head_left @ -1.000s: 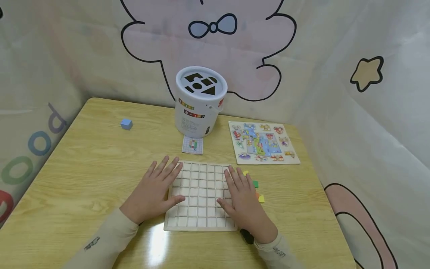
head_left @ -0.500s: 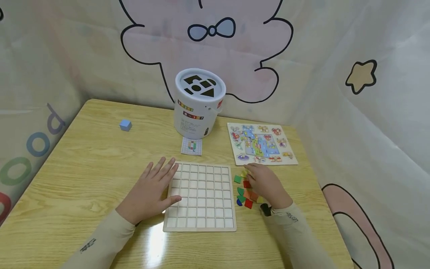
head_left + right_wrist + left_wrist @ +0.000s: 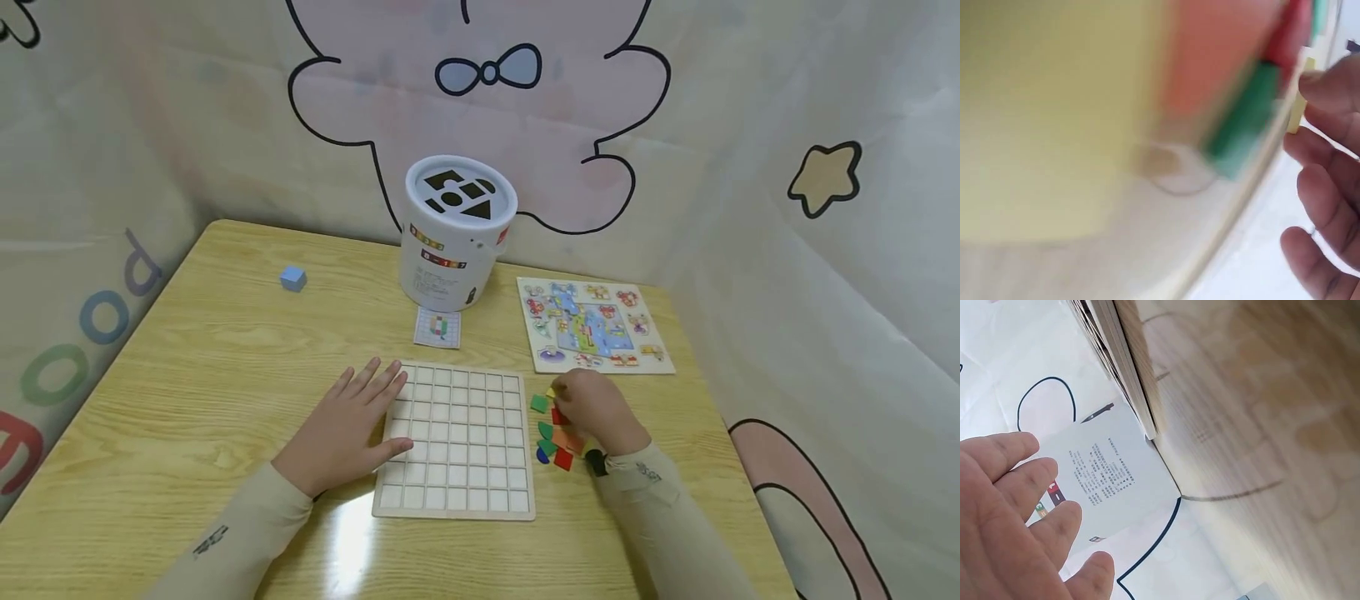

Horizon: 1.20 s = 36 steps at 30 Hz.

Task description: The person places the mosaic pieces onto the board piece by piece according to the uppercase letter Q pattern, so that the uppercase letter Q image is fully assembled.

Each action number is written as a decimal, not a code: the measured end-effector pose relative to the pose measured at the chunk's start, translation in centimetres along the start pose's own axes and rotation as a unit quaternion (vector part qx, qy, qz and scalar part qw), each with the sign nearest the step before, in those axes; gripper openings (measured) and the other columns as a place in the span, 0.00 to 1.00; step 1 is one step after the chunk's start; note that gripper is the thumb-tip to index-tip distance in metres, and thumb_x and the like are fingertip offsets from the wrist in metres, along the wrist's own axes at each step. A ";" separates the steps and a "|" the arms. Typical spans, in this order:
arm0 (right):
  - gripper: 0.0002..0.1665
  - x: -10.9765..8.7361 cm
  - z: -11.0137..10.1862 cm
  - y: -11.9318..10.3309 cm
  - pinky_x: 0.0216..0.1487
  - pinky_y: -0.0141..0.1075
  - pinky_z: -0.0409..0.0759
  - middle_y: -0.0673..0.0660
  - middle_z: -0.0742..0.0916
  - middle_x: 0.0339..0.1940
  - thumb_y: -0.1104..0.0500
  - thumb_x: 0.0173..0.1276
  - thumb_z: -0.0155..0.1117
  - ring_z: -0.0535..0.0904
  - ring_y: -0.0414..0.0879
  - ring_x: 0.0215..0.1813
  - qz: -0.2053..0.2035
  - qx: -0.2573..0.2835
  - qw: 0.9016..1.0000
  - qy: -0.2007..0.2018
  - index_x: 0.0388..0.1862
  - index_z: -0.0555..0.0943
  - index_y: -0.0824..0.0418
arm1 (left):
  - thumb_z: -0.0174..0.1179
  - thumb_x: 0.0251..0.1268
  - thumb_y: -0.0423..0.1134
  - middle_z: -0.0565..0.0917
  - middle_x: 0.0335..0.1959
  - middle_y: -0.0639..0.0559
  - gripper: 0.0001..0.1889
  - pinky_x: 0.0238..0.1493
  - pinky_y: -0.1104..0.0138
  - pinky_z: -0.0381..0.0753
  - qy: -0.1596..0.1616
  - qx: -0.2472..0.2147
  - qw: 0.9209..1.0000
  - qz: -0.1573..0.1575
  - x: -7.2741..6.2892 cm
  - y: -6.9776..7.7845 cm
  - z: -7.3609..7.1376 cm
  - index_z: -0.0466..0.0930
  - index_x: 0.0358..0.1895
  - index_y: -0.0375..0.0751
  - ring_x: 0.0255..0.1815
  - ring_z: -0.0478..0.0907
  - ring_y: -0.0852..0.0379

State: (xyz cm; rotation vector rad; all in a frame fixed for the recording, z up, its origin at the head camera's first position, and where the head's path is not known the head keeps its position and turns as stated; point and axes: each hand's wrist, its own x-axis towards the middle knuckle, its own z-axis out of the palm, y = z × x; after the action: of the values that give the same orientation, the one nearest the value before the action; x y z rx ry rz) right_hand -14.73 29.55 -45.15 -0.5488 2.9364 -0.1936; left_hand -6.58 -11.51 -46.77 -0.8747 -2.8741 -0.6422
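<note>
Grid board (image 3: 457,457): pale rim, white square cells, lying flat; left edge partly beneath left hand (image 3: 337,440). Flat shape tiles (image 3: 567,441): green, red, orange, blue; loosely clustered beside board's right edge. Yellow tile (image 3: 1298,114): thin, pinched in right hand (image 3: 600,408).

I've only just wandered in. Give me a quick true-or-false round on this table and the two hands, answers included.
1. The right hand pinches a yellow piece. True.
2. The left hand is gripping the blue cube. False: it is spread at the left edge of the grid board, and the blue cube stands well apart.
3. The lid of the white bucket has holes of different shapes. True.
4. Coloured pieces fill the grid board's squares. False: loose pieces lie on the table to its right.
5. A small picture card lies in front of the white bucket. True.
</note>
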 end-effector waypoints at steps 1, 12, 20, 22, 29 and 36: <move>0.06 0.1 -0.2 -0.2 0.46 0.47 0.90 0.56 0.92 0.39 0.63 0.70 0.73 0.88 0.50 0.42 0.002 -0.002 1.000 0.002 0.43 0.93 0.61 | 0.60 0.75 0.68 0.59 0.85 0.42 0.48 0.84 0.38 0.48 0.000 0.000 1.000 0.000 0.0 0.0 0.0 0.61 0.84 0.37 0.86 0.50 0.37; 0.06 2.0 -2.0 -9.5 0.45 0.43 0.88 0.53 0.92 0.47 0.57 0.71 0.77 0.88 0.48 0.47 -0.095 0.026 0.995 0.023 0.45 0.93 0.56 | 0.58 0.77 0.67 0.62 0.84 0.43 0.45 0.84 0.41 0.51 0.009 -0.002 1.000 0.011 0.1 -0.1 -0.3 0.64 0.83 0.36 0.85 0.52 0.37; 0.04 4.6 0.1 -13.5 0.45 0.38 0.88 0.47 0.92 0.41 0.55 0.73 0.77 0.87 0.41 0.42 -0.157 -0.014 0.987 -0.003 0.42 0.95 0.52 | 0.59 0.77 0.66 0.61 0.85 0.43 0.45 0.83 0.40 0.53 0.028 0.000 0.999 0.016 0.2 0.0 -0.2 0.64 0.83 0.36 0.85 0.54 0.36; 0.03 5.1 0.5 -13.9 0.44 0.38 0.88 0.46 0.92 0.40 0.56 0.72 0.77 0.87 0.41 0.41 -0.167 -0.023 0.986 -0.007 0.41 0.95 0.52 | 0.58 0.77 0.66 0.59 0.85 0.43 0.46 0.84 0.41 0.52 0.031 0.005 0.999 0.016 0.2 0.0 -0.3 0.62 0.84 0.37 0.85 0.54 0.36; 0.05 6.3 0.8 -15.1 0.46 0.41 0.90 0.47 0.92 0.40 0.58 0.74 0.75 0.88 0.43 0.44 -0.179 -0.040 0.983 -0.027 0.40 0.95 0.51 | 0.56 0.79 0.66 0.58 0.86 0.43 0.45 0.84 0.42 0.51 0.045 0.006 0.999 0.014 0.4 -0.1 -0.5 0.61 0.84 0.37 0.85 0.55 0.36; 0.03 6.6 0.8 -15.5 0.47 0.41 0.90 0.46 0.92 0.43 0.58 0.70 0.79 0.89 0.44 0.46 -0.204 -0.039 0.978 -0.024 0.40 0.96 0.51 | 0.56 0.79 0.64 0.58 0.86 0.43 0.44 0.84 0.42 0.51 0.041 0.012 0.999 0.003 0.3 -0.4 -0.7 0.61 0.84 0.36 0.84 0.55 0.37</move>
State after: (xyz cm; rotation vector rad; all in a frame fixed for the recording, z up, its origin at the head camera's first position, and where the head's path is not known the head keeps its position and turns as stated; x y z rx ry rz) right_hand -15.31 12.67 -44.38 -1.1493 2.7585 -0.1064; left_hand -7.08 -11.89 -46.22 -0.8329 -2.7990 -0.6258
